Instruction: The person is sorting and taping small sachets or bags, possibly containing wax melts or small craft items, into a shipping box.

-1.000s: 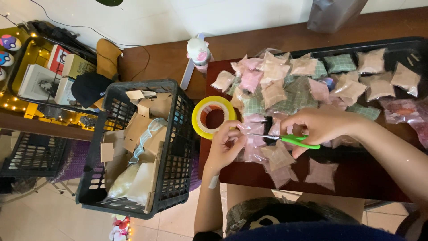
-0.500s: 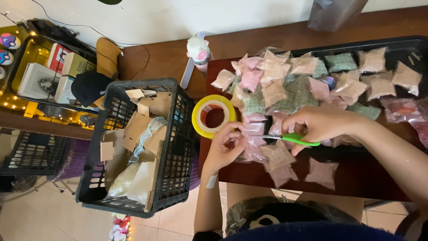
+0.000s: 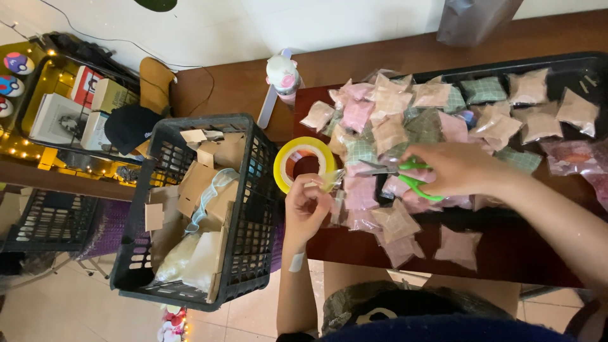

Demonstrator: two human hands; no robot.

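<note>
Two grips: right hand (image 3: pixel 459 168) holds green scissors (image 3: pixel 405 177), left hand (image 3: pixel 307 206) pinches tape (yellow roll (image 3: pixel 304 161))

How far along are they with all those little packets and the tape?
Done, it seems: many small pink and green clear packets lie heaped on the dark table. In hand: the left hand pinches tape by the yellow tape roll; the right hand holds green-handled scissors beside it. What remains cannot be told.

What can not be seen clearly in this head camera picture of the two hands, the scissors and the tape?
- Green-handled scissors: handles mostly covered by the right hand.
- Strip pinched in the left hand: too small and blurred.
- Yellow tape roll: lower edge behind left fingers.
- Black tray: cut by the right edge.
</note>
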